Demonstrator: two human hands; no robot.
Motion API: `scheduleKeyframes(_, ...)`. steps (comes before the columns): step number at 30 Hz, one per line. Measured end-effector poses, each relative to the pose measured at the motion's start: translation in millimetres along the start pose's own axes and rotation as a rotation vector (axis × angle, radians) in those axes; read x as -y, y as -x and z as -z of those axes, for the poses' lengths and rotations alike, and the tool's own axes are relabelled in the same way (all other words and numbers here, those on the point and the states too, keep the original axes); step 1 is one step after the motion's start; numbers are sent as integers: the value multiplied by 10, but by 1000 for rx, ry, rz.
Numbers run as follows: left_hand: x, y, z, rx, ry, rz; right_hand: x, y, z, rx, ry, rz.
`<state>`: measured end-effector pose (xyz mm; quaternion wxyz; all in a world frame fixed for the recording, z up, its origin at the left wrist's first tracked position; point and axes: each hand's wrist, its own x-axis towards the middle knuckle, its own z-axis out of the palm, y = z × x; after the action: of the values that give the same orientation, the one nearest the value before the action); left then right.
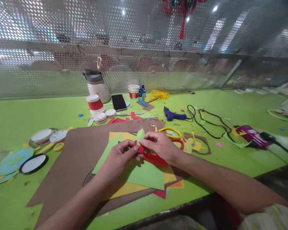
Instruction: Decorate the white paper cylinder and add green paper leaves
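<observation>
My left hand [120,156] pinches a small red paper piece [138,148] between thumb and fingers. From the other side, the fingertips of my right hand [161,147] close on the same piece. A light green, leaf-shaped paper piece [140,134] sticks up just above it; whether the two are joined I cannot tell. Under my hands lies a green paper sheet [146,175], on top of a yellow sheet [122,191] and brown sheets [79,150]. Scissors with red and yellow handles [172,131] lie partly hidden behind my right hand.
A blue glue gun [174,114] lies at the right, its cord running near a purple box [251,135]. Behind stand a kettle [98,86], a red-and-white tub [95,103] and a phone [119,102]. Paper rings [16,161] lie left. A perforated screen [139,73] stands at the back.
</observation>
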<state>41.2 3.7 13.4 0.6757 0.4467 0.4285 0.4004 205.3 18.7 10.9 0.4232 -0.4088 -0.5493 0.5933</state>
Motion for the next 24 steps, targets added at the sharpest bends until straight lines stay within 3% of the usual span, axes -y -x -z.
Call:
scheduleKeyframes(11,32,-32,23,63,-16,49,-72,-8,-5,-16,-24,-11)
scheduleKeyframes(18,10,-22,9,6,40,27,-71,-40,-9,-11,-180,-66)
scheduleKeyframes(24,-14,-2,10,-15,-16,-7,-73,-37,-14,-19,-161,-39)
